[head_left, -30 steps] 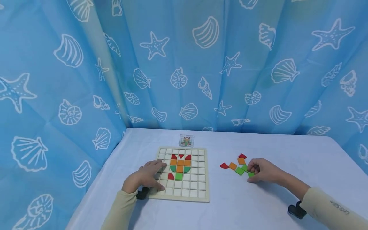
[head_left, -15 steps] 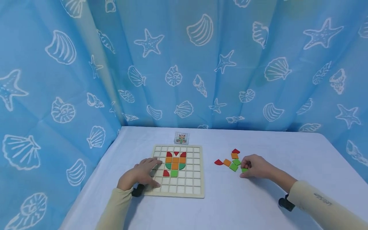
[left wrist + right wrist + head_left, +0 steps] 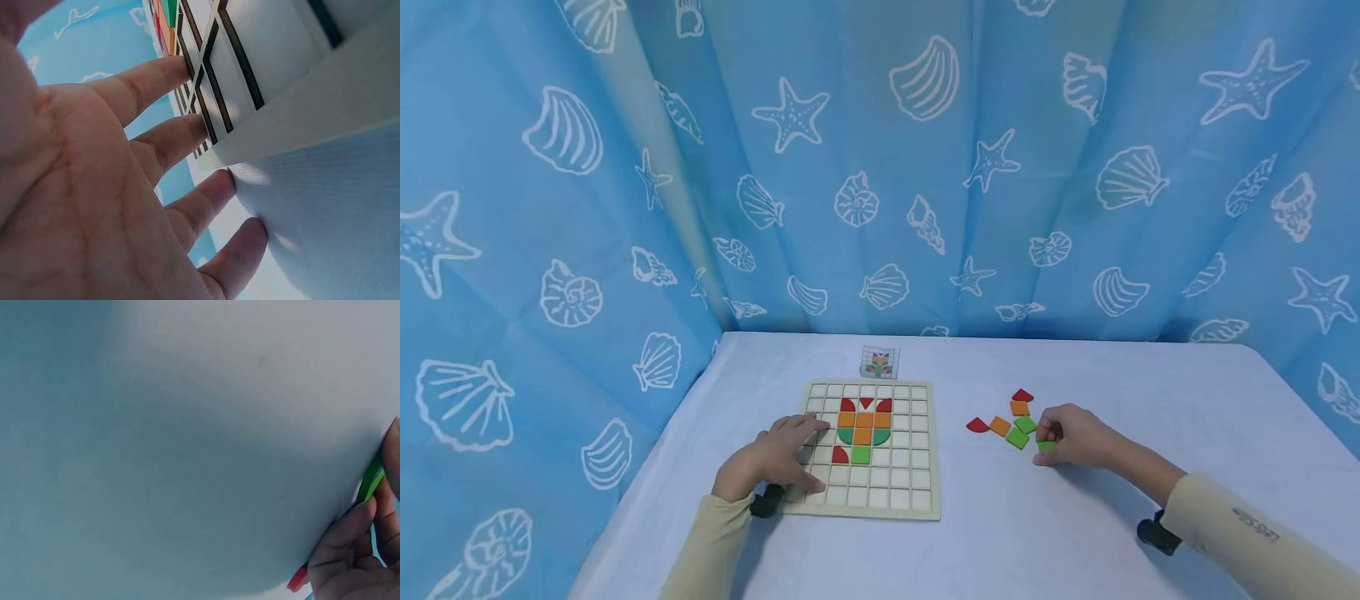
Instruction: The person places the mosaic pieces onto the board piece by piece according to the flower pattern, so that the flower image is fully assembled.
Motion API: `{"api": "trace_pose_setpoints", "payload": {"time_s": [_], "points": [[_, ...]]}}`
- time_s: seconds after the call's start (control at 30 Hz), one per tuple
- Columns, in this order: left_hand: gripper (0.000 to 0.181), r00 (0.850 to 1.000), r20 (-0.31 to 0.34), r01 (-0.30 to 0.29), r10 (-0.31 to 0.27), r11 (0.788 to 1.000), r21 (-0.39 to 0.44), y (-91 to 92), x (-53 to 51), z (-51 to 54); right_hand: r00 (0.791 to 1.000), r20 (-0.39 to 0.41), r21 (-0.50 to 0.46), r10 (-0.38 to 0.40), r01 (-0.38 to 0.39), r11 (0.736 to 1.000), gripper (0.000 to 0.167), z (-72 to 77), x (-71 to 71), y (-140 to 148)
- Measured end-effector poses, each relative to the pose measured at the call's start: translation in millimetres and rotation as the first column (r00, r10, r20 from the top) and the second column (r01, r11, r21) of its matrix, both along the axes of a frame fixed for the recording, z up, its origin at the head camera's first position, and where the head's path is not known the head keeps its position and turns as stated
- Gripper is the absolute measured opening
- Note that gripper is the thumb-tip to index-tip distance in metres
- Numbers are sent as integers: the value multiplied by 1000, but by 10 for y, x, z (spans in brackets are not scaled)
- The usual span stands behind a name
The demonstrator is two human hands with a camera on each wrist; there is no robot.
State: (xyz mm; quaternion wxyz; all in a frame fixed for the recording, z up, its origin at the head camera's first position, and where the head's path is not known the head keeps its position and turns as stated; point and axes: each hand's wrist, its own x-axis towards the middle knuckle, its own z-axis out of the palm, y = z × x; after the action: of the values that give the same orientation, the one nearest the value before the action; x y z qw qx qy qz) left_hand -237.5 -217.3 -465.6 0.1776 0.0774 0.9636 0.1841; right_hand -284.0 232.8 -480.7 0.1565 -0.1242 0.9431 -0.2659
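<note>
My left hand [image 3: 775, 457] rests on the left side of the gridded board [image 3: 880, 490], fingers spread and straight. In the left wrist view its fingertips touch the board's rim [image 3: 300, 134] and the cloth beside it. Red, orange and green tiles form a tulip-like figure on the board, with a green square [image 3: 861, 455] at its lower end and a red quarter-round [image 3: 840, 455] left of that. To the right, my right hand [image 3: 1075, 437] pinches a green tile [image 3: 373, 476] between thumb and finger, low over the white cloth.
Loose tiles lie left of my right hand: two green squares [image 3: 1018, 438], two orange squares [image 3: 1000, 426] and two red pieces [image 3: 977, 425]. A small pattern card [image 3: 880, 362] lies behind the board. A blue shell-print curtain [image 3: 880, 167] hangs behind the white table [image 3: 985, 533].
The head view has shifted slightly. My right hand stays by the loose tiles, the green tile at its fingertips now a little apart from the others. The left hand keeps its place on the board.
</note>
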Motion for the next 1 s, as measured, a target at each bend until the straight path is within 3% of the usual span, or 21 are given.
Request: {"api": "trace_pose_setpoints", "payload": {"time_s": [0.4,0.73,0.87,1.0], "points": [[87,1000,10,-10,10,1000,-5,-13,40,-35,998,-41,47,-43,45,998,39,-25,147,-57],[87,1000,16,-27,26,1000,11,18,18,-8,986,-101,78,131,-124,989,18,255,312,-237],[87,1000,11,-13,13,1000,16,7,17,8,975,-144,-18,169,-174,985,17,374,270,-376],[86,1000,0,-2,2,1000,20,-6,6,9,975,-156,-127,160,-180,975,15,491,193,-608]]}}
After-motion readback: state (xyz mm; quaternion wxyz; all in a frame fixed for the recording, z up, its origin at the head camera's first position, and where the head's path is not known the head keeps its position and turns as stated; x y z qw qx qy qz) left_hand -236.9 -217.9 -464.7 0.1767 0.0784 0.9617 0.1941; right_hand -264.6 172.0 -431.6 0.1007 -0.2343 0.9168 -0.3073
